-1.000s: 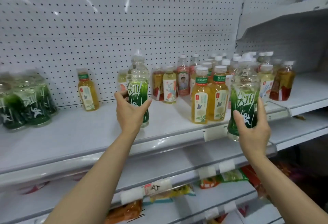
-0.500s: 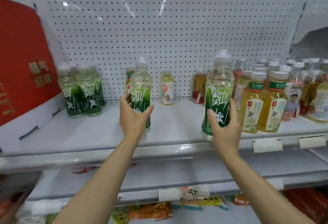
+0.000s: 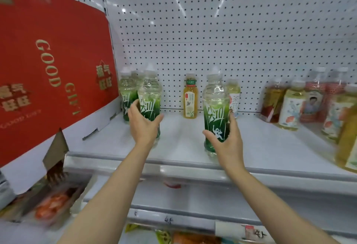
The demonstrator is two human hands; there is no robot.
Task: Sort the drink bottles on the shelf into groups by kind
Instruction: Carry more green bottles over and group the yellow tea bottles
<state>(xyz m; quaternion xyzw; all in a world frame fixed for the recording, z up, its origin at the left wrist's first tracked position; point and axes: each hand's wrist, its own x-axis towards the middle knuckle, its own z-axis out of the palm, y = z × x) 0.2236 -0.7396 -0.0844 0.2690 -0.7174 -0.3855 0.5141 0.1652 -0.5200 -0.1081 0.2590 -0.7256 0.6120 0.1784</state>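
Left hand (image 3: 144,125) wrapped round green bottle (image 3: 149,101), just beside green group (image 3: 127,96) at shelf (image 3: 183,147) left end; right hand (image 3: 225,143) grips second green bottle (image 3: 215,116) mid-shelf, upright. Advice: set left one down touching group, slide right one alongside, avoid yellow tea bottle (image 3: 190,98) behind

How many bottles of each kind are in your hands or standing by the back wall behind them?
Green-label: 2, left green bottle in left hand, right green bottle in right hand
Yellow tea bottle: 1
Pale white-label bottle: 1
Total: 4
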